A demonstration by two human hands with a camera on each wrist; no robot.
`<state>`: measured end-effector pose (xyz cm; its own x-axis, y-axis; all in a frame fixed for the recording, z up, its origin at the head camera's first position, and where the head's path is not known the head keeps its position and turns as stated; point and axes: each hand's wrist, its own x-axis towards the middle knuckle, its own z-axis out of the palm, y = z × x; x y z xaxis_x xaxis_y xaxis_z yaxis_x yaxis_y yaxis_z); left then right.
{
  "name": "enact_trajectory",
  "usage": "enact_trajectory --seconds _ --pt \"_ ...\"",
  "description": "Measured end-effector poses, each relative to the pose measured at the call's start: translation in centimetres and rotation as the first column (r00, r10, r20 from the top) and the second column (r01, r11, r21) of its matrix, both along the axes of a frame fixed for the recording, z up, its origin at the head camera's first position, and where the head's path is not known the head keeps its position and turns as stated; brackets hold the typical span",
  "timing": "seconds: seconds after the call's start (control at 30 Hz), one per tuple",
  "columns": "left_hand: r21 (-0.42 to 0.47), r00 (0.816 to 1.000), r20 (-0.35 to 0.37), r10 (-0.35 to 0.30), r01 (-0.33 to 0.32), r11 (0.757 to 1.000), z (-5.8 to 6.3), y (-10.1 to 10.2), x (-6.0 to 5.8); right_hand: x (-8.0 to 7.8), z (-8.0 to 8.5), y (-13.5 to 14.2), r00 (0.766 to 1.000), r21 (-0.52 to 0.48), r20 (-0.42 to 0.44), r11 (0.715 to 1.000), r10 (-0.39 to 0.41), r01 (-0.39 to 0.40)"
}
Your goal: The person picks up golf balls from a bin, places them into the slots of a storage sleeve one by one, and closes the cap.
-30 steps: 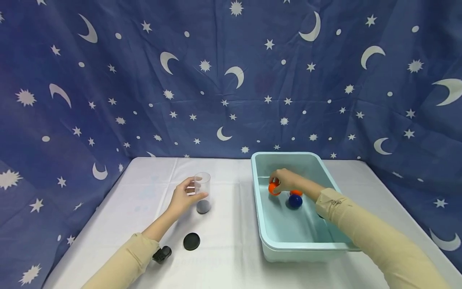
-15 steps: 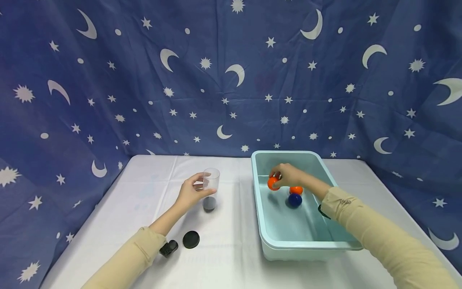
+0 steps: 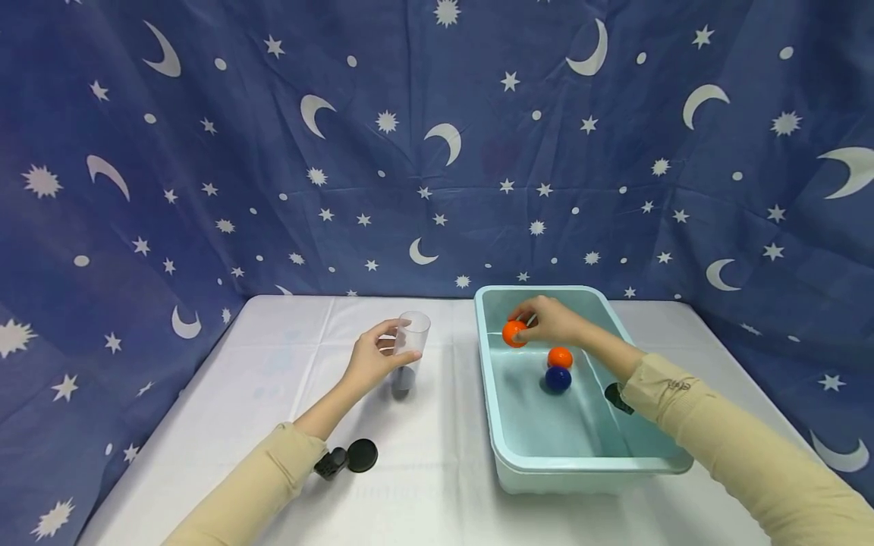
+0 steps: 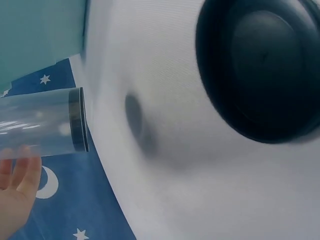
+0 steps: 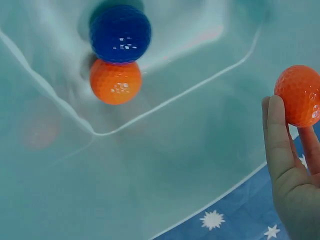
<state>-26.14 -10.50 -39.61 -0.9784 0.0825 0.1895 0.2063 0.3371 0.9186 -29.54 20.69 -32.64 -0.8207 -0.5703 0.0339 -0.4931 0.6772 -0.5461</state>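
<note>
My left hand (image 3: 369,359) grips a clear plastic cylinder (image 3: 413,337) with a dark base, thumb on the near side and fingers behind it. In the left wrist view the cylinder (image 4: 40,122) hangs above the cloth, its shadow on the table. Inside the pale green bin (image 3: 501,425), my right hand (image 3: 551,321) pinches an orange golf ball (image 3: 514,334) between thumb and fingers, raised off the bin floor. A second orange golf ball (image 3: 560,357) and a dark blue golf ball (image 3: 558,378) lie touching on the bin floor, both visible in the right wrist view.
A round black lid (image 3: 363,455) lies on the white-covered table (image 3: 437,425), close to the left forearm. Black wrist devices sit by both sleeves. Behind the table hangs a blue curtain (image 3: 382,197) with moons and stars.
My right hand has lifted the orange ball off the bin floor and shifted it slightly left. My left hand has carried the cylinder to the right and a little farther away.
</note>
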Motion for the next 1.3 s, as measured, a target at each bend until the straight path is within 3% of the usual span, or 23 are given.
enact_trajectory --seconds 0.17,0.37,0.63,0.97,1.3 --pt "-0.004 0.999 -0.032 0.01 -0.01 1.0 0.3 0.6 0.2 0.6 0.8 0.1 1.0 -0.044 0.015 0.999 -0.024 0.025" --pt "-0.045 0.998 -0.062 0.019 -0.022 0.999 0.8 1.3 0.6 1.3 1.7 0.0 0.988 -0.077 0.095 0.988 -0.125 0.133" --pt "-0.068 0.998 -0.066 -0.02 0.016 0.998 1.7 2.3 1.3 1.9 2.4 -0.2 0.971 -0.181 0.159 0.962 -0.179 0.207" --pt "-0.06 0.993 -0.11 -0.042 0.036 0.998 2.0 2.9 1.5 3.2 3.3 -1.3 0.959 -0.266 0.211 0.933 -0.19 0.244" --pt "-0.056 0.994 -0.108 -0.027 0.021 0.998 2.5 3.6 1.9 4.3 4.2 -2.9 0.949 -0.29 0.236 0.917 -0.208 0.273"
